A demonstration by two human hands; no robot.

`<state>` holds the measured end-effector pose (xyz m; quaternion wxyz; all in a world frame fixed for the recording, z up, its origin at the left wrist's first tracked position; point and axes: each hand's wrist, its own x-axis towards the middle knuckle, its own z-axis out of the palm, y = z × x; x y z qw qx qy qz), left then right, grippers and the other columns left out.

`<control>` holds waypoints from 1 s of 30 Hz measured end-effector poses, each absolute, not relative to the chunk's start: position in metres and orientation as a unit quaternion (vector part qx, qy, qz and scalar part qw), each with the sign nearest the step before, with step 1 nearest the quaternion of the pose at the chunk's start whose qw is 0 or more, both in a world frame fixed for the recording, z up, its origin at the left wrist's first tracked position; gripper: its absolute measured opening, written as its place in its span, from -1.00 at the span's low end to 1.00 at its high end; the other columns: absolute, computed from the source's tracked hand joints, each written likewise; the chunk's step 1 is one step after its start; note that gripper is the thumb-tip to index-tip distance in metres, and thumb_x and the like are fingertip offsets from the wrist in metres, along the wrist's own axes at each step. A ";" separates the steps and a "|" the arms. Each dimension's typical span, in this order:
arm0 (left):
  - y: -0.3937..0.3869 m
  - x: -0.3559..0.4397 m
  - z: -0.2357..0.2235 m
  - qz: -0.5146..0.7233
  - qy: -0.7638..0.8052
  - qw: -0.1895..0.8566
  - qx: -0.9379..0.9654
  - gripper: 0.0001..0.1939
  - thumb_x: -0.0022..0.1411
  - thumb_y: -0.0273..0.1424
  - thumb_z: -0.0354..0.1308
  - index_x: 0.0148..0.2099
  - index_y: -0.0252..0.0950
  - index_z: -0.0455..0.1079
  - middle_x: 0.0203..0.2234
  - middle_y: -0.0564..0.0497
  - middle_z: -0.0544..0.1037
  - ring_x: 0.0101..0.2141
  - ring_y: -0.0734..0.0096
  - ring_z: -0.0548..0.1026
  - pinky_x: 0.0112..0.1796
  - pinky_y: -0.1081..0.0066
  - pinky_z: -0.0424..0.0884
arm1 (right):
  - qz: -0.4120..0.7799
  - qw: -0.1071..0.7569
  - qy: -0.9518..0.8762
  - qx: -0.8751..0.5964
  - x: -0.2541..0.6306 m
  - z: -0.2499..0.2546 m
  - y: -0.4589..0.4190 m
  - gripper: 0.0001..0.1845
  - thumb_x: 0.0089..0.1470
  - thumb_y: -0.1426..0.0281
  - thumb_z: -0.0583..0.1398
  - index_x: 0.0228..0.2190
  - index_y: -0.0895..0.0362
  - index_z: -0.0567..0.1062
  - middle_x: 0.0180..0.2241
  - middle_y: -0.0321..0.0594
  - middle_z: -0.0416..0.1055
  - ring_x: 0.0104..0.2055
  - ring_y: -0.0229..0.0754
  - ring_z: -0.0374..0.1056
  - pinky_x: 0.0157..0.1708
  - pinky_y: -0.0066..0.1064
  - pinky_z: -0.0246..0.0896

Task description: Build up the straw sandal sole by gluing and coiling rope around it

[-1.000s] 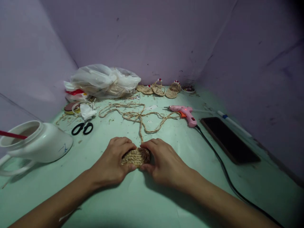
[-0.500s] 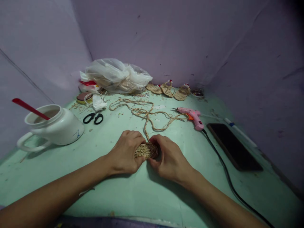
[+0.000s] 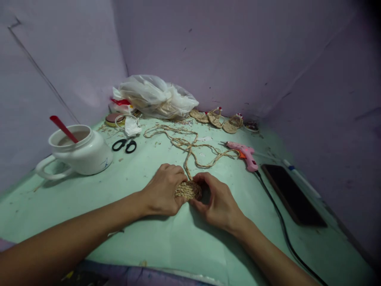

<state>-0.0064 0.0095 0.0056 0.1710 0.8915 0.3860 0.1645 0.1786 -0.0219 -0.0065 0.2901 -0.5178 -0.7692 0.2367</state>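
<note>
Between my hands, low over the green table, is a small oval coil of braided straw rope [image 3: 188, 191]. My left hand [image 3: 165, 190] is closed around its left end. On its right edge, my right hand [image 3: 216, 199] grips with thumb and fingertips, bent in a C shape. A length of the loose straw cord [image 3: 190, 149] runs from the top of the coil and lies in loops farther back. Part of the coil is hidden behind my fingers.
A pink glue gun [image 3: 242, 153] with a black cord and a phone [image 3: 293, 194] lie to the right. At left stand a white mug [image 3: 86, 155] and black-handled scissors [image 3: 125, 146]. Behind are a plastic bag [image 3: 157, 97] and small woven sandals [image 3: 232, 124] by the wall.
The camera view has tilted and shifted, so the whole scene sits a little farther right. Both hands keep their hold on the coil, with hardly any movement of the fingers.
</note>
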 end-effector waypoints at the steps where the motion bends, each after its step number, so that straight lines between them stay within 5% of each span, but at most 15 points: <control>1: 0.010 -0.006 0.006 0.163 0.386 0.172 0.892 -0.73 -0.08 -0.35 0.21 -0.27 -0.34 0.40 -0.33 -0.08 0.43 -0.24 0.17 0.37 -0.12 0.14 0.24 | 0.232 0.291 -0.771 -0.517 0.178 -0.007 -0.022 -0.61 -0.20 0.46 0.25 -0.24 0.14 0.33 -0.30 -0.16 0.42 -0.28 -0.11 0.33 -0.29 -0.27 0.26; 8: 0.010 -0.008 0.004 0.167 0.392 0.176 0.887 -0.66 -0.08 -0.33 0.23 -0.20 -0.35 0.42 -0.29 -0.10 0.44 -0.21 0.16 0.38 -0.09 0.13 0.22 | 0.274 0.297 -0.764 -0.503 0.197 -0.006 -0.026 -0.50 -0.13 0.37 0.29 -0.10 0.16 0.35 -0.17 -0.09 0.44 -0.18 -0.10 0.37 -0.17 -0.23 0.30; 14: 0.010 -0.008 0.003 0.167 0.395 0.178 0.886 -0.66 -0.09 -0.32 0.23 -0.21 -0.33 0.43 -0.32 -0.08 0.45 -0.25 0.16 0.39 -0.10 0.12 0.23 | 0.263 0.315 -0.758 -0.507 0.201 -0.009 -0.027 -0.73 -0.06 0.43 0.21 -0.24 0.12 0.37 -0.27 -0.17 0.48 -0.25 -0.15 0.41 -0.22 -0.27 0.33; 20: 0.009 -0.007 0.004 0.155 0.405 0.176 0.884 -0.64 -0.10 -0.32 0.27 -0.19 -0.33 0.44 -0.28 -0.10 0.47 -0.21 0.13 0.40 -0.09 0.12 0.23 | 0.262 0.308 -0.763 -0.504 0.196 -0.008 -0.025 -0.60 -0.04 0.38 0.23 -0.13 0.11 0.31 -0.23 -0.14 0.47 -0.20 -0.11 0.41 -0.18 -0.23 0.33; 23: 0.011 -0.016 0.012 0.135 0.399 0.204 0.884 -0.47 -0.10 -0.27 0.30 -0.04 -0.31 0.37 -0.24 -0.09 0.49 -0.19 0.13 0.41 -0.07 0.11 0.23 | 0.181 0.320 -0.785 -0.498 0.193 -0.004 -0.025 -0.55 -0.07 0.30 0.27 -0.12 0.12 0.33 -0.16 -0.07 0.42 -0.13 -0.03 0.36 -0.16 -0.15 0.30; 26: 0.015 -0.030 0.024 0.136 0.387 0.244 0.879 -0.31 -0.09 -0.29 0.30 0.12 -0.30 0.24 -0.15 -0.10 0.49 -0.15 0.15 0.42 -0.10 0.19 0.27 | 0.128 0.332 -0.818 -0.452 0.185 -0.001 -0.027 -0.70 -0.02 0.38 0.24 -0.19 0.12 0.39 -0.18 -0.07 0.40 -0.14 -0.05 0.32 -0.17 -0.17 0.28; 30: 0.015 -0.041 0.031 0.128 0.376 0.214 0.893 -0.68 -0.05 -0.39 0.25 -0.17 -0.28 0.45 -0.17 -0.08 0.48 -0.16 0.18 0.41 -0.10 0.19 0.26 | 0.128 0.322 -0.844 -0.409 0.170 0.001 -0.030 -0.86 0.00 0.51 0.17 -0.32 0.13 0.44 -0.27 -0.13 0.43 -0.23 -0.12 0.31 -0.24 -0.25 0.25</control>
